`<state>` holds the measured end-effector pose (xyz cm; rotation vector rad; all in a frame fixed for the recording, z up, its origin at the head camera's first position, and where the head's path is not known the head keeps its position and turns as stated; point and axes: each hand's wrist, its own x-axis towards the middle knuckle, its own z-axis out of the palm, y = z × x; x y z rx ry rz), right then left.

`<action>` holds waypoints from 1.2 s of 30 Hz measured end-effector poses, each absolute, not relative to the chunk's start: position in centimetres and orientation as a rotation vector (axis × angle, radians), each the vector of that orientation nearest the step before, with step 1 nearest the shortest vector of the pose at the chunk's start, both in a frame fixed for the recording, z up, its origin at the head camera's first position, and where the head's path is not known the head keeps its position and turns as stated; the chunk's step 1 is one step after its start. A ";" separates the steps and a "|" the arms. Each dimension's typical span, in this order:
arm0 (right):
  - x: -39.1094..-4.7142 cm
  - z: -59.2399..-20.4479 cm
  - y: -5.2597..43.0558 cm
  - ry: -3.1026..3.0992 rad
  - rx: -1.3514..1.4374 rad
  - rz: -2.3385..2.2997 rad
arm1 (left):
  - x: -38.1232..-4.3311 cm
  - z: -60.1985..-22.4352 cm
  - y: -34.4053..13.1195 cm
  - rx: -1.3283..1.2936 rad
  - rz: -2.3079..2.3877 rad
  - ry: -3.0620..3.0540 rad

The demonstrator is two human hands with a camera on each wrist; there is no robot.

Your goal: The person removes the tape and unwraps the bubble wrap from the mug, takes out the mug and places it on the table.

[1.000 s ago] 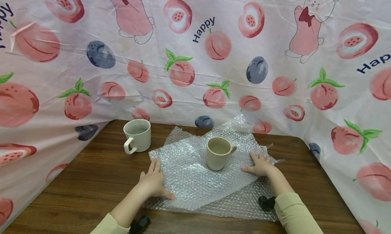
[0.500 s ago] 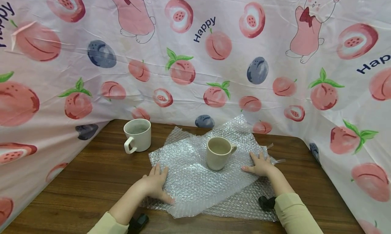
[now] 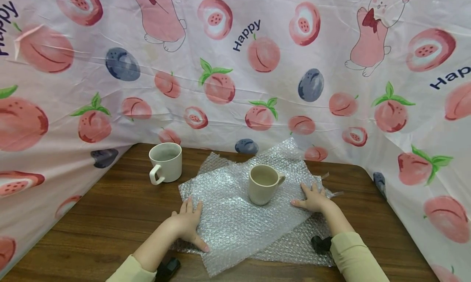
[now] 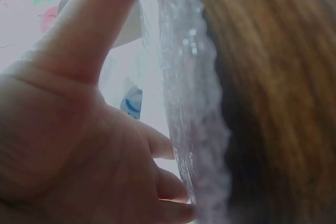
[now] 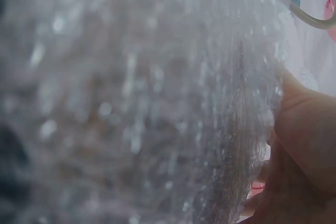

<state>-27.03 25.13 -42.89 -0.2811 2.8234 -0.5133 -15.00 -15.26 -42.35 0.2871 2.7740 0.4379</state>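
A beige mug (image 3: 262,188) stands upright on layered sheets of bubble wrap (image 3: 228,220), its handle turned to the right. My left hand (image 3: 185,224) rests spread on the left edge of the top sheet, thumb toward the near corner. On the right side of the sheet, my right hand (image 3: 314,199) lies with its fingers spread, a short way right of the mug. In the left wrist view, the fingers touch the edge of the bubble wrap (image 4: 184,103). Bubble wrap (image 5: 147,98) fills most of the right wrist view and hides part of that hand.
A white mug (image 3: 167,163) stands upright at the back left of the brown wooden table (image 3: 121,208), its handle toward the front. A peach-print cloth (image 3: 228,73) hangs around the back and sides. Black wrist mounts (image 3: 168,269) sit below the sleeves.
My left hand has drawn back slightly toward the near side. The top sheet's front corner has unfolded toward the near edge. The right hand and both mugs have stayed in place.
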 end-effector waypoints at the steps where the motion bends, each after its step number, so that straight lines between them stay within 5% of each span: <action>1: -27.0 -42.9 25.1 2.821 -0.279 -0.512 | -15.1 -42.4 -15.3 0.279 0.441 2.767; 36: -27.5 -41.8 24.7 2.804 -0.280 -0.446 | -16.6 -39.8 -15.8 0.399 0.381 2.757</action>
